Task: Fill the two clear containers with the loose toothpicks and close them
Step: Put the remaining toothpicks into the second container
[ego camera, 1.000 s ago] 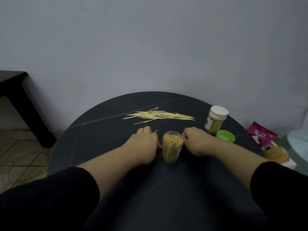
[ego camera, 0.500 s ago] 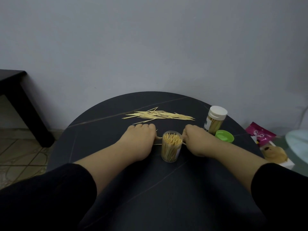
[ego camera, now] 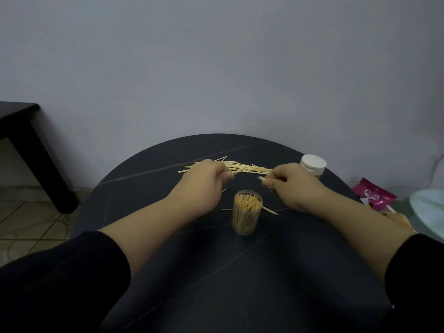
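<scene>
Both hands work the pile of loose toothpicks (ego camera: 249, 167) at the far side of the desk (ego camera: 168, 236): the left hand (ego camera: 204, 182) has its grip curled on sticks at the pile's near edge, while the right hand (ego camera: 292, 186) pinches a small bundle. The step looks best done by squaring each bundle and lowering it upright into the open container (ego camera: 247, 215), nearly full, standing between the wrists. A forearm could sweep away the stray sticks (ego camera: 270, 210) beside its base; a white-capped container (ego camera: 313, 162) stands behind the right hand, a pink packet (ego camera: 373, 194) beyond the desk's edge.
</scene>
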